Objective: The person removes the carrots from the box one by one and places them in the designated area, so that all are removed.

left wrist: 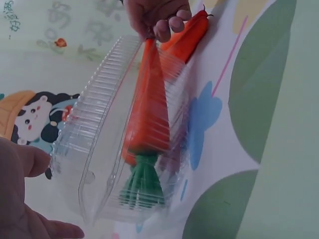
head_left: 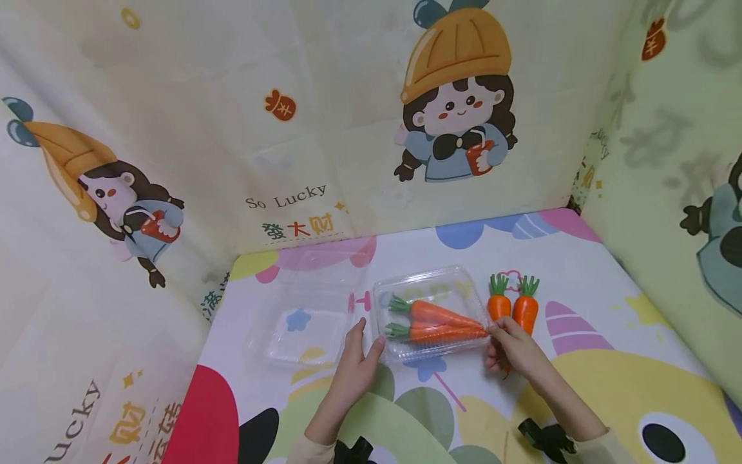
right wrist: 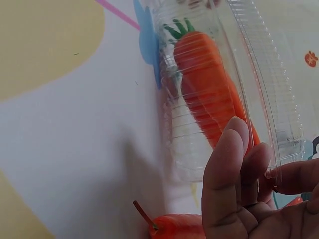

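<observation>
A clear plastic box (head_left: 429, 276) sits in the middle of the table, with two orange toy carrots inside, an upper carrot (head_left: 443, 312) and a lower carrot (head_left: 437, 334). Their green tops point left. My right hand (head_left: 516, 348) pinches a thin carrot tip at the box's right rim, as the right wrist view shows close up. At the box's left edge, my left hand (head_left: 355, 364) has its thumb and fingers spread beside the ribbed wall (left wrist: 94, 94). Two more carrots, a nearer one (head_left: 525, 310) and its neighbour (head_left: 498, 306), lie just beyond my right hand.
Left of the box lies a clear plastic lid-like piece (head_left: 313, 299), faint against the patterned tablecloth (head_left: 603, 283). Printed cloth walls (head_left: 336, 148) rise behind the table and at both sides.
</observation>
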`<state>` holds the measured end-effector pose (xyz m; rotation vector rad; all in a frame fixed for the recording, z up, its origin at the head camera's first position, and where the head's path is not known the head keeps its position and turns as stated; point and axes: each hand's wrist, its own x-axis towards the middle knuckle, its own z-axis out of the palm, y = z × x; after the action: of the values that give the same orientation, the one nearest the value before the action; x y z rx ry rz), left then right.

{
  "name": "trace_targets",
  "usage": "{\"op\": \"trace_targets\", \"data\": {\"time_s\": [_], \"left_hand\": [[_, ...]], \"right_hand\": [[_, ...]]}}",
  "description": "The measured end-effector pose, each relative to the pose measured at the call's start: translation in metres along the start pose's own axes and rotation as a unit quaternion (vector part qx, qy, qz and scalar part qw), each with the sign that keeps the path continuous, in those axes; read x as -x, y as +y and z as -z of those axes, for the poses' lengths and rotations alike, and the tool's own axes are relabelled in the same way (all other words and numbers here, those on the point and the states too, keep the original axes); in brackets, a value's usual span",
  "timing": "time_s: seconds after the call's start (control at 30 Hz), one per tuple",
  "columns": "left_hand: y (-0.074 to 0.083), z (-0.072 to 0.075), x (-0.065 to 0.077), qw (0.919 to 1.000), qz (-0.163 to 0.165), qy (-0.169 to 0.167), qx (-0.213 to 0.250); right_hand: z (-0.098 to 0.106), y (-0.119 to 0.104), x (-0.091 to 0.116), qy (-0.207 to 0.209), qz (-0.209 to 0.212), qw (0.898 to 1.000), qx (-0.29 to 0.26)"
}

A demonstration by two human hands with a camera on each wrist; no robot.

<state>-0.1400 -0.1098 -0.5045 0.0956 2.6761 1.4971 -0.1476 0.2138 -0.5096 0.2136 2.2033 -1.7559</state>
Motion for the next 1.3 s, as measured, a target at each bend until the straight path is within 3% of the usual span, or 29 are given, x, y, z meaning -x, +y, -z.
{"op": "trace_targets", "data": {"time_s": [0.13,0.27,0.47,0.77,1.03,1.3], "left_hand": [[-0.007,0.003,-0.001,0.9999,-0.011,0.004,0.005],[-0.012,0.004,-0.004,0.9983,-0.054,-0.007,0.019],[-0.012,0.006,-0.007,0.9941,-0.107,0.009,-0.012],[-0.009,0.01,-0.015,0.9933,-0.109,0.026,-0.029],[-0.004,0.018,-0.026,0.9928,-0.114,0.026,0.027],[0.004,0.026,-0.047,0.9899,-0.13,0.034,0.046]], "right_hand": [[-0.004,-0.001,0.0,-0.003,0.006,1.0,-0.001],[-0.007,-0.001,0.0,-0.005,0.01,1.0,-0.006],[-0.008,0.0,0.001,-0.002,0.015,1.0,-0.005],[-0.006,0.0,0.003,0.013,0.011,1.0,-0.01],[-0.005,-0.003,0.003,0.007,-0.007,0.999,-0.037],[-0.003,-0.001,0.002,0.001,-0.009,1.0,-0.029]]}}
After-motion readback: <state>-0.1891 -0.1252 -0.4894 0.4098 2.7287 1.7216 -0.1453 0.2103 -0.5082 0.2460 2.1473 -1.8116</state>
